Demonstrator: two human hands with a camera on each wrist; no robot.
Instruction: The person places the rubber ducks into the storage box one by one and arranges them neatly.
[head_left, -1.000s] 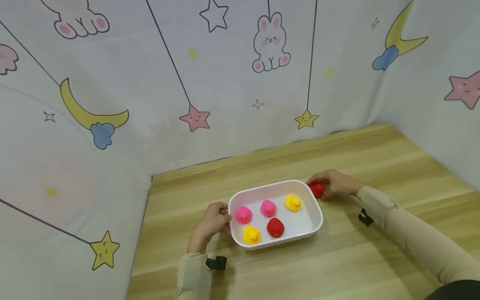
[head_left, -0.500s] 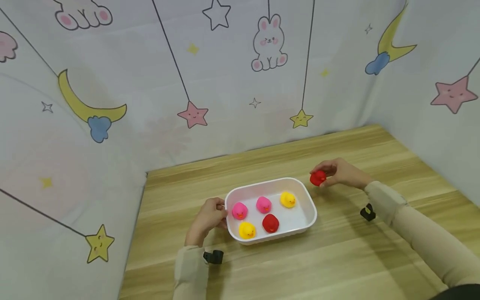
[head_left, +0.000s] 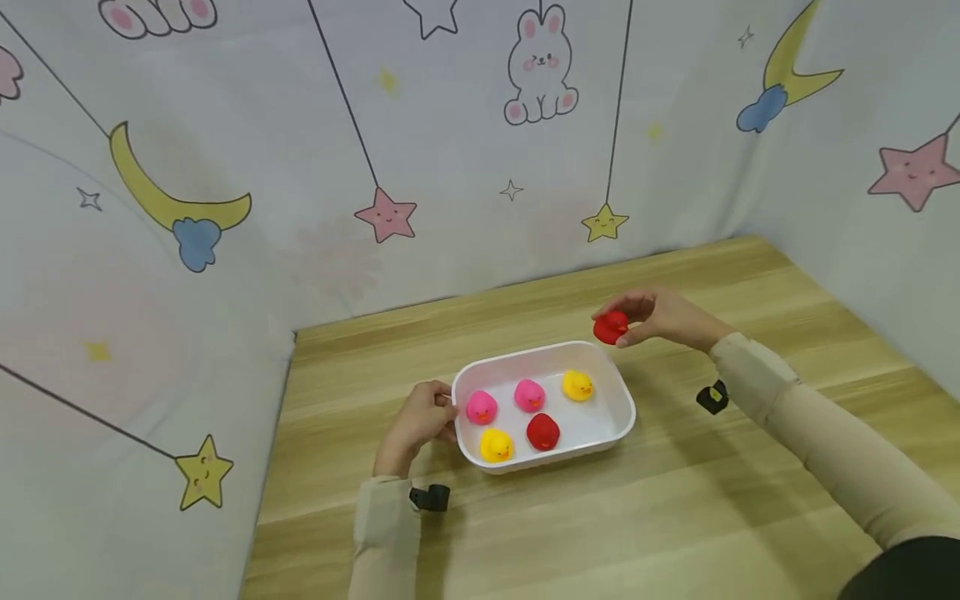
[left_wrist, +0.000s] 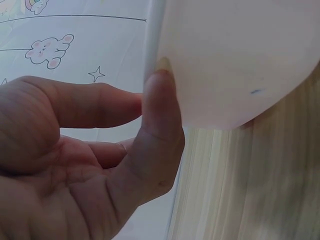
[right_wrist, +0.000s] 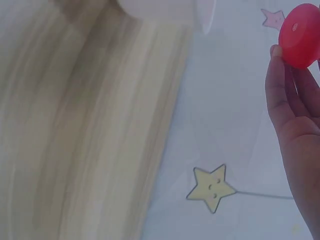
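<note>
The right hand (head_left: pixel 663 317) pinches a red duck (head_left: pixel 611 327) in the air just beyond the tub's (head_left: pixel 622 404) far right corner. The left hand (head_left: pixel 420 417) grips the tub's left rim, thumb pressed against its wall.

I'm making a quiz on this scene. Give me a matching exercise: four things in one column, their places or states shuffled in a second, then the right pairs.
Things:
1. red duck
2. white tub
3. left hand
4. red duck in the tub

Places or states:
A. grips the tub's left rim
B. sits beside a yellow duck
C. held in the right hand above the table
D. holds five ducks

Pairs: 1-C, 2-D, 3-A, 4-B
</note>
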